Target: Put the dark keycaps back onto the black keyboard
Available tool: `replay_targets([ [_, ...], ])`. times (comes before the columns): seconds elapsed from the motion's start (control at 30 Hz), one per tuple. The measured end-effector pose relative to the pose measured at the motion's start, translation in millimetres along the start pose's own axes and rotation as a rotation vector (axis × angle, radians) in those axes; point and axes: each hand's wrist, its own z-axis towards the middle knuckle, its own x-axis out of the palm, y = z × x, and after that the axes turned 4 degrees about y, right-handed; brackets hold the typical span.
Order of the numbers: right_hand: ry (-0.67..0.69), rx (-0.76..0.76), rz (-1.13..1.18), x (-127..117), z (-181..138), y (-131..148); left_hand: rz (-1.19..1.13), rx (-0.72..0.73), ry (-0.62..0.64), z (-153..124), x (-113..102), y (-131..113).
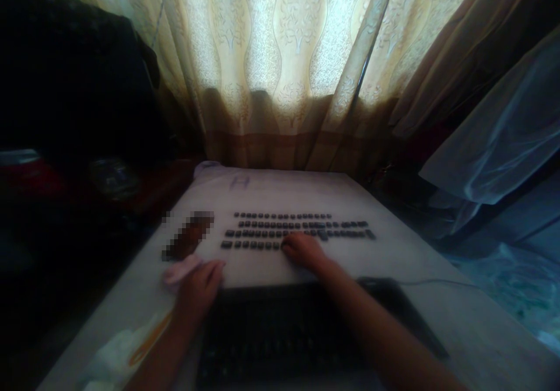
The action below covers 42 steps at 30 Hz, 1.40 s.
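Clutching a pink cloth (177, 270) with the left hand (198, 287) at ten o'clock from the keyboard (280, 324); resting the right hand (305, 250) by loose keys (246, 244) at twelve, not showing whether pinching one; displaying four rows already laid, leaving the nearest seemingly unfinished.

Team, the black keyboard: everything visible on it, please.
The black keyboard looks like plastic: wide, roughly rectangular, lying on the pale table at the near side. A thin cable runs right from its far edge. The right forearm crosses over it; contact is unclear. Dimness and blur hide whether its keys are in place.
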Motion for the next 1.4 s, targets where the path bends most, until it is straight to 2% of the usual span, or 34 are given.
replay_targets([
  [0.13,-0.036,0.008,0.042,1,-2,0,0.028,0.023,-0.005,-2,0,-2],
  [0.3,-0.185,0.051,0.165,5,-8,-4,0.071,0.087,-0.026,-3,0,-3],
  [0.7,-0.751,0.260,0.635,-12,-11,-42,0.242,0.343,-0.123,-7,-7,-15],
  [0.8,-0.912,0.250,0.782,-23,-14,-37,0.285,0.384,-0.120,-7,-12,-20],
  [0.87,-0.972,0.241,0.754,-30,-21,-21,0.307,0.411,-0.110,-8,-13,-24],
  [0.93,-0.944,0.181,0.643,-32,-32,10,0.320,0.446,-0.089,-10,-12,-29],
  [0.97,-0.852,0.100,0.550,-31,-38,30,0.322,0.464,-0.076,-11,-11,-32],
  [1.0,-0.707,-0.031,0.448,-28,-45,50,0.324,0.481,-0.065,-12,-10,-34],
  [1.07,-0.338,-0.393,0.238,-21,-56,87,0.324,0.503,-0.050,-14,-9,-36],
  [1.13,-0.191,-0.567,0.188,-22,-61,105,0.317,0.511,-0.043,-15,-10,-36],
  [1.17,-0.094,-0.696,0.144,-26,-62,104,0.311,0.506,-0.046,-15,-12,-35],
  [1.2,-0.095,-0.703,0.143,-33,-61,97,0.303,0.496,-0.053,-14,-14,-33],
  [1.3,-0.387,-0.383,0.216,-62,-60,52,0.267,0.453,-0.078,-10,-17,-27],
  [1.33,-0.423,-0.304,0.214,-70,-62,35,0.252,0.440,-0.084,-9,-16,-25],
  [1.4,-0.335,-0.207,0.152,-77,-73,8,0.222,0.416,-0.089,-7,-13,-20],
])
